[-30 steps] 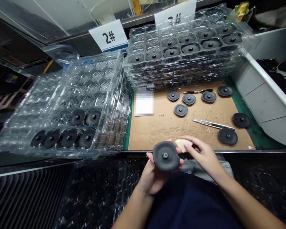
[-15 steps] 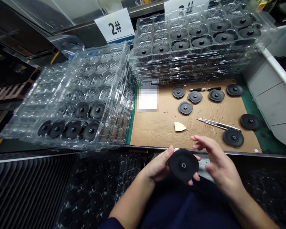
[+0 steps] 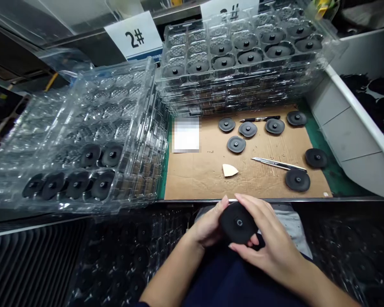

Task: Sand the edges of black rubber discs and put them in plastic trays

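A black rubber-like disc (image 3: 233, 232) with a small ringed hub faces up in front of my body, below the table's edge. My left hand (image 3: 208, 225) grips it from the left and beneath, thumb at the rim. Closed on its right side is my right hand (image 3: 272, 234), fingers at the top rim and thumb at the bottom. Another dark edge shows below the disc between my fingers; I cannot tell what it belongs to. Just beyond my hands, a cream wedge-shaped pad (image 3: 229, 170) lies on the cardboard sheet (image 3: 192, 179).
Several similar discs lie on the cardboard, with a craft knife (image 3: 277, 163) and a pen (image 3: 259, 119). Stacked clear trays (image 3: 141, 123) stand at left, more trays (image 3: 192, 83) behind, partly filled with discs. A grey bin wall (image 3: 348, 115) borders the right.
My right hand has come in from the right and closed on the disc, which my left hand still holds. The camera view has shifted slightly to the right.
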The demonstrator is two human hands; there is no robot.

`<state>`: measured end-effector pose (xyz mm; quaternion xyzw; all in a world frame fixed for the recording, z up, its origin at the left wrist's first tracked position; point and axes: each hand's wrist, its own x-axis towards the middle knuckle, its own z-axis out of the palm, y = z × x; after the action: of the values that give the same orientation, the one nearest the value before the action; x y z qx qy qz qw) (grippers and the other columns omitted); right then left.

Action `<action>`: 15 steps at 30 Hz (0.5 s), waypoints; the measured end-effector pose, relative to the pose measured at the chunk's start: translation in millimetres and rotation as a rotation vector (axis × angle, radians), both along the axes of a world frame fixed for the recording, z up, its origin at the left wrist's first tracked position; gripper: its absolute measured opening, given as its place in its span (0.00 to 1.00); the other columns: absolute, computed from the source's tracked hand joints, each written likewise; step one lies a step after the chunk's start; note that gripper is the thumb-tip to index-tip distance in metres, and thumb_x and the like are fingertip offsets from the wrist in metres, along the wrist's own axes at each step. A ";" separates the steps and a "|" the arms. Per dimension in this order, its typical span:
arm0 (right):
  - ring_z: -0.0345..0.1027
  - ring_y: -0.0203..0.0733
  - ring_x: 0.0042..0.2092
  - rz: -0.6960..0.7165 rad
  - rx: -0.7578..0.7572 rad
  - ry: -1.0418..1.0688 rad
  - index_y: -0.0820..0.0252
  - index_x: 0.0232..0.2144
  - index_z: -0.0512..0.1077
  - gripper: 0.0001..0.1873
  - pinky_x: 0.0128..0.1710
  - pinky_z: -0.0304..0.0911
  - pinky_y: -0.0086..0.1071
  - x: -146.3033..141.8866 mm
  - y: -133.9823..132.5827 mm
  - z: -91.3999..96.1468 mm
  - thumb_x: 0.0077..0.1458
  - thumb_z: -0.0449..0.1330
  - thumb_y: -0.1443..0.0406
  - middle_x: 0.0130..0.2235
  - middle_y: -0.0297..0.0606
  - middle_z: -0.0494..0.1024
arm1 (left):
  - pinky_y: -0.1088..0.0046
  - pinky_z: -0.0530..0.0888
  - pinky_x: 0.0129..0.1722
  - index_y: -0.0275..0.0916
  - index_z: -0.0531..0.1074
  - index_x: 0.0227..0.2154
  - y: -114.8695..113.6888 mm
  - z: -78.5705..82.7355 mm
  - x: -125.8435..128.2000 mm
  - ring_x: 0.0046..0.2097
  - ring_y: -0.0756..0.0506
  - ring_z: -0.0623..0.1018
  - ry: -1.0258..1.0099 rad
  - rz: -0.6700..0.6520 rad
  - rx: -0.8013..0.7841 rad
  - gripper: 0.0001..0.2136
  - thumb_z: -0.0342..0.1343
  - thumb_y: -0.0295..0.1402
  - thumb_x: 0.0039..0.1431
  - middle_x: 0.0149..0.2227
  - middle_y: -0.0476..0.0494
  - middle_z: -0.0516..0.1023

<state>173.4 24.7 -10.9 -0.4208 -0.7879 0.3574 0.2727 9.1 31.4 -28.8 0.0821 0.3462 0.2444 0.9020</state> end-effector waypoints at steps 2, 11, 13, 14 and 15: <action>0.53 0.45 0.59 -0.017 -0.001 -0.006 0.57 0.60 0.49 0.38 0.58 0.54 0.40 0.2 0.6 -0.2 0.51 0.62 0.62 0.58 0.42 0.61 | 0.72 0.71 0.29 0.25 0.77 0.27 0.3 -2.0 1.6 0.26 0.44 0.77 0.018 -0.002 -0.011 0.36 0.43 0.60 0.52 0.24 0.34 0.79; 0.59 0.48 0.56 -0.130 0.078 -0.135 0.65 0.60 0.51 0.37 0.56 0.58 0.46 13.9 5.4 1.4 0.49 0.58 0.67 0.55 0.48 0.66 | 0.72 0.70 0.42 0.37 0.75 0.42 10.9 -6.5 26.8 0.39 0.45 0.78 0.237 0.099 0.044 0.19 0.55 0.46 0.55 0.37 0.42 0.81; 0.62 0.46 0.54 -0.181 0.106 -0.141 0.63 0.58 0.56 0.34 0.55 0.61 0.43 30.0 1.6 -1.4 0.48 0.56 0.69 0.53 0.45 0.68 | 0.67 0.68 0.47 0.37 0.73 0.46 13.0 -11.5 39.7 0.44 0.42 0.77 0.186 0.004 0.080 0.21 0.56 0.45 0.54 0.41 0.40 0.80; 0.63 0.46 0.54 -0.216 0.120 -0.134 0.61 0.57 0.57 0.33 0.54 0.62 0.42 42.0 -1.6 -3.3 0.46 0.55 0.69 0.53 0.44 0.69 | 0.64 0.67 0.48 0.38 0.72 0.48 14.1 -15.0 46.6 0.45 0.41 0.77 0.138 -0.060 0.087 0.23 0.56 0.47 0.53 0.42 0.38 0.80; 0.63 0.46 0.54 -0.263 0.138 -0.123 0.59 0.57 0.58 0.33 0.53 0.63 0.41 57.0 -5.4 -5.1 0.45 0.54 0.69 0.53 0.43 0.68 | 0.61 0.68 0.48 0.39 0.70 0.50 15.4 -19.0 53.4 0.45 0.39 0.77 0.095 -0.123 0.083 0.26 0.56 0.49 0.52 0.42 0.38 0.80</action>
<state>230.4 19.3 -16.0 -0.5216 -0.7639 0.2371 0.2968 62.6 46.8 -47.8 0.1521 0.3726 0.1985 0.8937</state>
